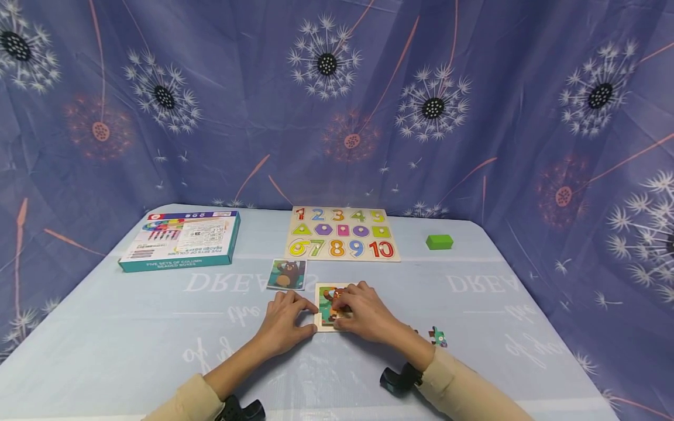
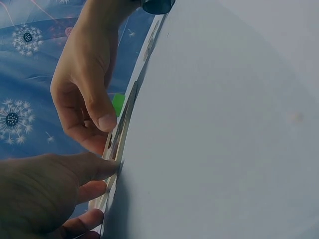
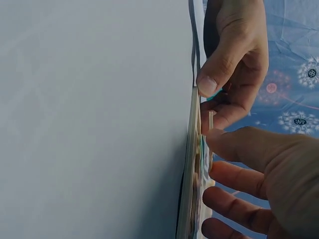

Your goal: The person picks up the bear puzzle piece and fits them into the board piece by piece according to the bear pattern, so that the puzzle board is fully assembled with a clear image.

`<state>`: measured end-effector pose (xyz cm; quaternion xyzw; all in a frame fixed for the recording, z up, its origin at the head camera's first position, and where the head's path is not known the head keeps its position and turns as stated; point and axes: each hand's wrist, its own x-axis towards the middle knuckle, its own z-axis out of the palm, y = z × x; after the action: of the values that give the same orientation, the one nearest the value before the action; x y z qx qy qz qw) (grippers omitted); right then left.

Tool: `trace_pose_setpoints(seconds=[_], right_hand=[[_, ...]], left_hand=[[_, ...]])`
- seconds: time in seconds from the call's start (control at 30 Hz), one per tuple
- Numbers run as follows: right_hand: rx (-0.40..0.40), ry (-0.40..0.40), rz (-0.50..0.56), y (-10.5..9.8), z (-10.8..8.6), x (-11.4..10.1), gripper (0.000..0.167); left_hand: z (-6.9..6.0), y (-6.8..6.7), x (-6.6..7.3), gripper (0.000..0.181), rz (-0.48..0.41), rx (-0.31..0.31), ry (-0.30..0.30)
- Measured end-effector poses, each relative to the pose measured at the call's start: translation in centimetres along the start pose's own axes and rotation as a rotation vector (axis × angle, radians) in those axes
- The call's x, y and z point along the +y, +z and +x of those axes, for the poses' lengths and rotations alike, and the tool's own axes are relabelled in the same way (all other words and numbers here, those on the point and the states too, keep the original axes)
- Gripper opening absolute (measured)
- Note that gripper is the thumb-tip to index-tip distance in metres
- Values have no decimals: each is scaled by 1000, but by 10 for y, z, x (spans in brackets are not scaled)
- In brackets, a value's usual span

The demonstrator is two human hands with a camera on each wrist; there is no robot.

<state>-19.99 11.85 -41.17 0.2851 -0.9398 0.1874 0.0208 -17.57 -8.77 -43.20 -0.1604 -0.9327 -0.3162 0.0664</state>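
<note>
A small wooden bear puzzle board lies flat at the middle of the table, its green and brown picture partly covered by fingers. My left hand holds the board at its left edge, thumb near the lower corner. Over the board's right half, my right hand pinches a thin puzzle piece between thumb and forefinger, tilted up from the board in the right wrist view. The piece's picture is hidden. A loose teal puzzle piece lies beyond the right forearm, with another mostly hidden by that forearm.
Behind the left hand lies a bear picture card. A number and shape board sits farther back, with a green block to its right. A teal-edged box lies at back left. A dandelion-patterned curtain hangs behind the table.
</note>
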Motion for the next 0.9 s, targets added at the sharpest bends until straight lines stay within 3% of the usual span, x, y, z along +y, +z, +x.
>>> trace_pose_setpoints(seconds=[0.6, 0.9], right_hand=[[-37, -3, -23, 5, 5, -3, 21], [-16, -11, -31, 6, 4, -2, 21]], left_hand=[[0, 0, 0, 24, 2, -4, 0], [1, -1, 2, 23, 0, -10, 4]])
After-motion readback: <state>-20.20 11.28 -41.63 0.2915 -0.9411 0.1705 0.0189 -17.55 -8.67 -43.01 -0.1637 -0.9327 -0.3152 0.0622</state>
